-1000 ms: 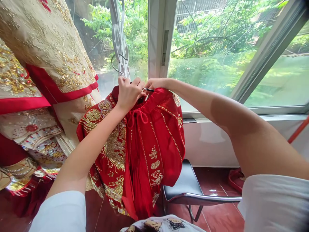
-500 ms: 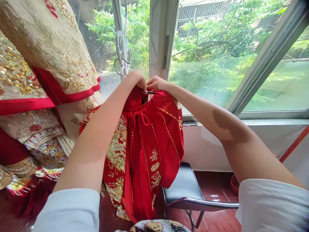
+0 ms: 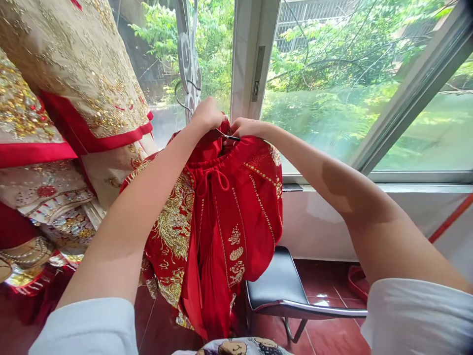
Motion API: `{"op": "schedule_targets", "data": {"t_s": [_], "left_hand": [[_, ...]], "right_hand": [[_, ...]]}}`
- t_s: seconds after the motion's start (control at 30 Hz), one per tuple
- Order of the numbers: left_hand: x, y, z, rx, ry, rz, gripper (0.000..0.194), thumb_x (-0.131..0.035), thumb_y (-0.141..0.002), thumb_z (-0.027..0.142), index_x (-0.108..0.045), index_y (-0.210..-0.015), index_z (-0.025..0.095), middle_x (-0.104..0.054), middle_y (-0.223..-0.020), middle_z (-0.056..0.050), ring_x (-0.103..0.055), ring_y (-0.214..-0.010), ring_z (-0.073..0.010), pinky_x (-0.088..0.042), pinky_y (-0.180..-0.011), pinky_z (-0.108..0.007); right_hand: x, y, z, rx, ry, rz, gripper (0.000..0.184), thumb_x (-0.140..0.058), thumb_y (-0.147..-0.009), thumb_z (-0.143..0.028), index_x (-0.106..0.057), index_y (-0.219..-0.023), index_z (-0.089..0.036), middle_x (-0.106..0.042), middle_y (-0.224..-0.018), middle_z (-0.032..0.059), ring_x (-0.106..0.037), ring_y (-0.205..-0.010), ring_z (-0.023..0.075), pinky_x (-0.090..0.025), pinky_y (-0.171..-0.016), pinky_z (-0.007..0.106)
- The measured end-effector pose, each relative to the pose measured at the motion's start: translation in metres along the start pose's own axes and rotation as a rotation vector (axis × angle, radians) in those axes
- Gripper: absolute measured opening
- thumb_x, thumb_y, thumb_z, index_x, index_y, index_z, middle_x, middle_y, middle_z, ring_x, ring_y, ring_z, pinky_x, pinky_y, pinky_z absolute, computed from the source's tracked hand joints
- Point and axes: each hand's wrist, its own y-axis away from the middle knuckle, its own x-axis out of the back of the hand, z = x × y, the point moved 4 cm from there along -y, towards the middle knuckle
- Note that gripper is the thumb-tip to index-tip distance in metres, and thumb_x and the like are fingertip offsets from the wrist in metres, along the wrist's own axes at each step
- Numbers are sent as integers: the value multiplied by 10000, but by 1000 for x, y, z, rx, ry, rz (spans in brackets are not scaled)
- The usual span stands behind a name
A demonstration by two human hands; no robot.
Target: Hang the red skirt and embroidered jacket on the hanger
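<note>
1. Red gathered-cloth skirt with gold-beaded seams (image 3: 236, 217): the largest part of the work, hanging before you and below both hands. The step in hand appears to be handling its top edge at the hanger.
2. Red jacket with dense gold embroidery (image 3: 171, 236): it hangs just beside the skirt, toward your left, and is partly covered by your left forearm.
3. Black-seated chair with a bright metal frame (image 3: 275, 278): it stands low, beyond the skirt's lower right side.
4. Your left hand (image 3: 210, 114): raised above the waist of the skirt, wrist bent. Most of its fingers are hidden behind the hand, so you cannot tell whether they pinch anything.
5. Your right hand (image 3: 247, 127): just beside the left, with fingers bent inward at the skirt's upper edge. Whether they pinch cloth or metal cannot be told.
6. Gathered red waistband (image 3: 216, 163): just under your hands. The next move, by judgement, calls for keeping this edge level and its folds free of the metal.
7. Dark curved wire hook (image 3: 176, 94): to the left of your hands, against the white scrolled metalwork (image 3: 183, 54).
8. Slim black-and-silver rod (image 3: 233, 138): just below your right fingers, tilted across the waist opening.
9. Red cord bow (image 3: 210, 172): tied at the waistband's front, clear of both hands.
</note>
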Motion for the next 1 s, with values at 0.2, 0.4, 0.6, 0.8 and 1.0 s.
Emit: {"op": "schedule_targets", "data": {"t_s": [0.2,0.4,0.6,0.8,1.0], "left_hand": [[6,14,12,30,9,-158,368,-609,-774,339,-661,-1055,108,-678,-878,-119,-657,-870,-288,-470,-673,-357],[-2,4,24,-128,-68,-253,413,-695,-601,241,-685,-1009,179,-676,-846,-83,-653,-854,-286,-484,-698,-335],[-9,-7,26,-100,-123,-66,320,-713,-663,237,-695,-972,155,-691,-953,-113,-641,-948,-286,-463,-770,-313],[-6,-6,18,18,-64,46,325,-650,-772,284,-674,-1065,145,-671,-1051,-137,-635,-986,-285,-454,-783,-317],[1,0,22,28,-47,97,300,-611,-839,310,-669,-1046,101,-666,-1019,-149,-650,-971,-282,-470,-765,-321]], "right_hand": [[12,0,35,-84,-475,201,82,-684,-677,-139,-632,-625,-176,-625,-643,23,-617,-792,199,-515,-783,367],[14,-4,40,-95,-696,203,155,-572,-710,-81,-539,-605,-190,-593,-637,18,-611,-745,166,-516,-787,339],[12,-6,25,9,-209,456,148,-618,-676,-188,-478,-629,-201,-573,-710,51,-557,-882,229,-481,-812,358],[2,11,40,-124,-193,109,361,-699,-704,-478,-518,-589,-188,-509,-609,36,-468,-625,161,-448,-598,332],[-3,5,39,-32,-334,-181,537,-702,-632,-703,-569,-630,-183,-600,-669,46,-525,-605,135,-501,-569,284]]}}
